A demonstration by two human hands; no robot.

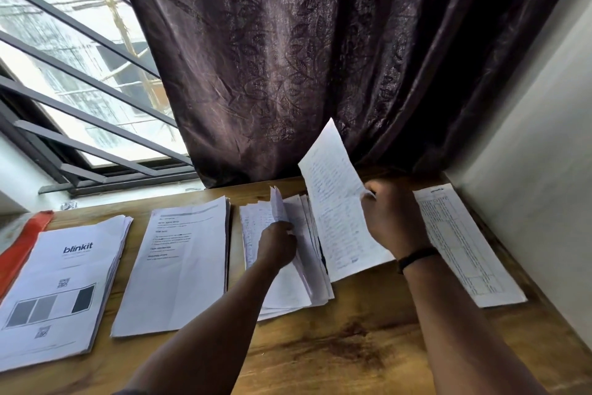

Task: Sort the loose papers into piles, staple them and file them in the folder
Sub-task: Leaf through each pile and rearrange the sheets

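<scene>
Now, seen from the head camera, you are mid-sort at the wooden table [336, 346]: your right hand [392, 218] pinches one handwritten sheet [336, 202] by its right edge and holds it tilted, far corner raised toward the dark curtain [288, 58], near corner low by the table. Your left hand [277, 247] has its fingers curled into the loose stack [288, 266] at the centre, lifting a page edge there.

Everything for the next move sits along one line. The sheet's long axis runs away from you, much as every pile does. Just to the right of your right hand, partly behind the wrist, lies the table-printed pile [464, 250], close to the wall [528, 138]. To the left, beyond the loose stack and across your left arm, lie the typed pile [182, 266] and then the blinkit pile [64, 282], with the red folder [22, 244] at the far left edge, partly under that pile.

Your right hand is nearer the right-hand pile; your left is nearer the two piles on the left. The writing on the lifted sheet is too small to read, so which pile it belongs to cannot be told from here. By my judgement sorting is unfinished, with stapling and filing to come; no stapler is in view.
</scene>
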